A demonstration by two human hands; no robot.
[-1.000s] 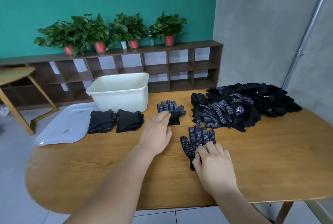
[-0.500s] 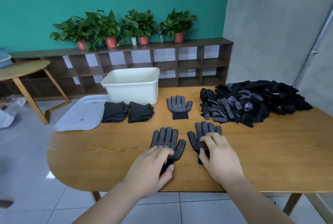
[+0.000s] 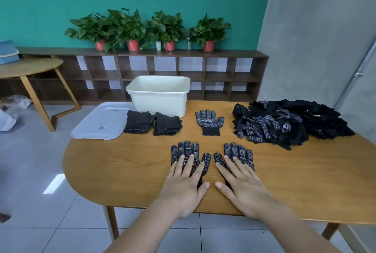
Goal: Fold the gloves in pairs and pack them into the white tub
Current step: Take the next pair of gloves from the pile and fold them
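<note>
Flat on a wooden table (image 3: pixel 122 167): left hand (image 3: pixel 183 187) pressing one black dotted glove (image 3: pixel 184 149), right hand (image 3: pixel 243 188) pressing a second dotted glove (image 3: pixel 239 151) beside it; white tub (image 3: pixel 158 100) behind.

A black dotted glove (image 3: pixel 186 149) and its mirrored partner (image 3: pixel 240 151) lie flat side by side, fingers pointing away, a 3rd glove (image 3: pixel 208 121) flat behind them. A folded pair (image 3: pixel 138 124) and a 2nd folded pair (image 3: pixel 165 125) touch, just before the open white tub (image 3: pixel 158 100). A loose glove heap (image 3: pixel 284 124) lies to the right.

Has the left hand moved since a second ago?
Yes: the left hand drew back from near the white plastic tub toward the wooden table's near edge, now flat on a black dotted glove.
</note>
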